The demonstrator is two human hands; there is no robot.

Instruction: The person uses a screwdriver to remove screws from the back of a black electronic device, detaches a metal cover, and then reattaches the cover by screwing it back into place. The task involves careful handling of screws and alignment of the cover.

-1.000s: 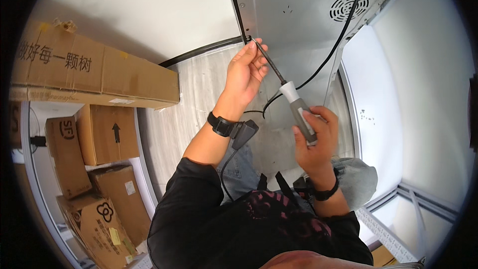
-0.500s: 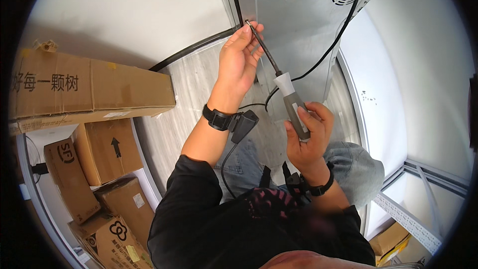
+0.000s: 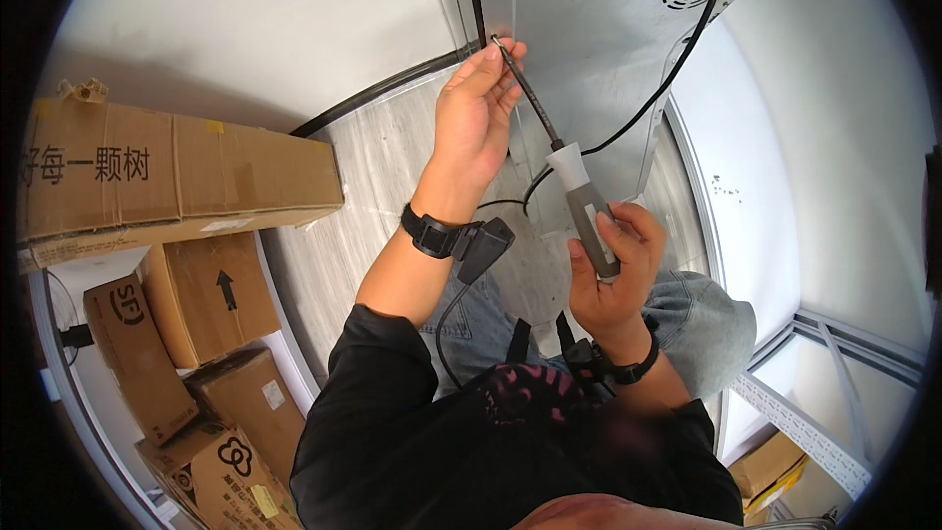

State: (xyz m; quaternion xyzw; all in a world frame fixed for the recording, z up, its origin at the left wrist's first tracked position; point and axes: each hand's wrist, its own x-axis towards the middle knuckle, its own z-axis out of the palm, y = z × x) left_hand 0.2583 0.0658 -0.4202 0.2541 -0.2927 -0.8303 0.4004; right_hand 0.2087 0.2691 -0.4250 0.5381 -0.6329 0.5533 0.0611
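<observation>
Hands, two, apart. Your left hand [image 3: 469, 128]: thumb and fingertips pinched near the tip of the screwdriver, forearm stretched forward. Screwdriver [image 3: 567, 167], one: slanted between hands, tip by one metal panel's [image 3: 579, 59] left edge. Your right hand [image 3: 620, 290]: wrapped round the handle, nearer your body.

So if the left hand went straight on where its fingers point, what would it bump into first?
Probably the flat silver metal panel, just beyond the left hand, but I can't tell how much gap there is, if any.
</observation>
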